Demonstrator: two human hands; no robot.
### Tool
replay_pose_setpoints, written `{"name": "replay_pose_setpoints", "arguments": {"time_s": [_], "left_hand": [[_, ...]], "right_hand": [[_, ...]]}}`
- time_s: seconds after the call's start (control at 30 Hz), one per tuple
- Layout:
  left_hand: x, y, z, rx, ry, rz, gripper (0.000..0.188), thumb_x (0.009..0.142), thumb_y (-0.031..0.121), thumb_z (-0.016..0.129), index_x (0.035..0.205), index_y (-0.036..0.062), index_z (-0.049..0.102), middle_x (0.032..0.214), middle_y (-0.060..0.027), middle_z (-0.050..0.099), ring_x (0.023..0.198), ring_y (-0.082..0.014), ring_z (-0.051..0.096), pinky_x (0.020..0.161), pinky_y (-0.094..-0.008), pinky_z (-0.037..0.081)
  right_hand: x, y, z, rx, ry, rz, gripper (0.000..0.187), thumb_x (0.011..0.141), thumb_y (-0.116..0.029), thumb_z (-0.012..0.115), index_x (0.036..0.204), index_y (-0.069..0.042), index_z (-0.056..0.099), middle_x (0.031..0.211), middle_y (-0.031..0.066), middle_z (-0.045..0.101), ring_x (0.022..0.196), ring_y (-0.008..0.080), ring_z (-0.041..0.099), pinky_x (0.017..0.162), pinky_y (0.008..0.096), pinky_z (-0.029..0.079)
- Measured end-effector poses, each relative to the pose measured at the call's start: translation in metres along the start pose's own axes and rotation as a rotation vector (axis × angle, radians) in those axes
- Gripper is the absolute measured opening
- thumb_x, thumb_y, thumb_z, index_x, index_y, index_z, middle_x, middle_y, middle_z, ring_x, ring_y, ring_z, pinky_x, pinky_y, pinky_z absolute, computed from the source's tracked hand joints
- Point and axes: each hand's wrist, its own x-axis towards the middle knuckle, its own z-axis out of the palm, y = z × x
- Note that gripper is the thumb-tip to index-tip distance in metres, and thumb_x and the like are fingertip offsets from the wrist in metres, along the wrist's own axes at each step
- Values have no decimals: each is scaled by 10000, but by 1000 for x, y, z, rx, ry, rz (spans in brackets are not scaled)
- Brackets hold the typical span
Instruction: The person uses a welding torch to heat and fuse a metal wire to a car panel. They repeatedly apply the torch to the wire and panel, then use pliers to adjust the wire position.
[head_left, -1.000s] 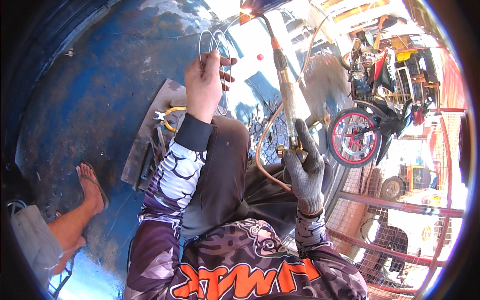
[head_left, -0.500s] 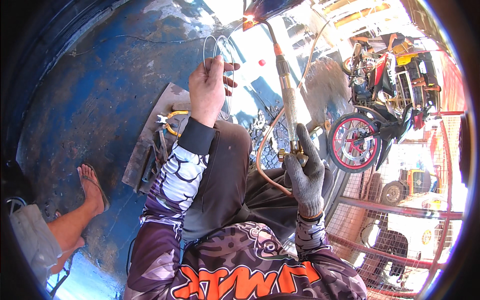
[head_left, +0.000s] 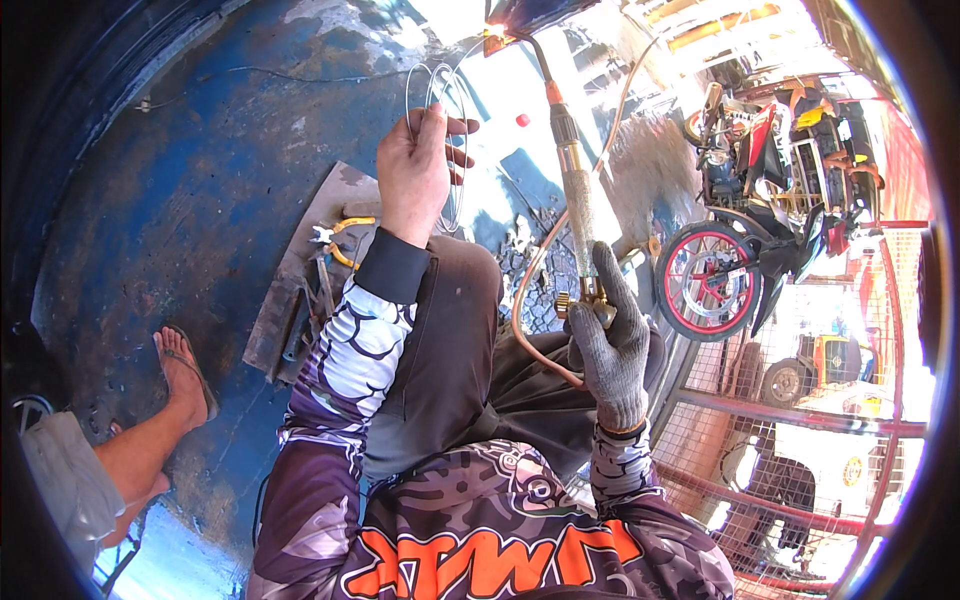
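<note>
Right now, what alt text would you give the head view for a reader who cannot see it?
A grey-gloved right hand holds a long metal gas torch, its lit tip at the top edge, while the bare left hand grips a coil of thin bare wire. Yellow-handled pliers lie on a flat metal plate on the blue floor; a red-wheeled motorcycle stands right.

Worn blue painted floor (head_left: 150, 220), grey metal plate (head_left: 300, 280), yellow-handled pliers (head_left: 340, 240) on it

Parked motorcycle (head_left: 745, 240), pliers (head_left: 335, 238), sandalled foot (head_left: 185, 370)
</note>
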Motion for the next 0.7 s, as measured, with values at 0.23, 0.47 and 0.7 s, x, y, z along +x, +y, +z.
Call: {"name": "replay_pose_setpoints", "arguments": {"time_s": [0.23, 0.47, 0.7], "left_hand": [[0, -1, -1, 4, -8, 3, 336, 1102, 324, 540, 925, 50, 621, 930, -110, 786, 576, -128, 688, 472, -227, 486], [-3, 3, -1, -28, 8, -4, 331, 1105, 320, 535, 928, 54, 621, 951, -111, 787, 595, -117, 683, 488, -227, 496], [-13, 3, -4, 12, 13, -20, 341, 1106, 320, 532, 915, 54, 623, 951, -109, 788, 597, -113, 680, 494, -232, 501]], "right_hand": [[-1, -1, 0, 32, -4, 15, 685, 949, 2, 674, 1578, 41, 406, 1520, 183, 557, 1271, 158, 572, 1038, 310, 498], [-1, -3, 0, 50, -7, 39, 688, 951, 2, 672, 1582, 40, 400, 1517, 175, 558, 1256, 146, 572, 1021, 302, 507], [-12, -5, 1, 43, 7, 78, 676, 947, -6, 673, 1571, 44, 417, 1494, 174, 580, 1248, 150, 580, 1029, 303, 502]]}}
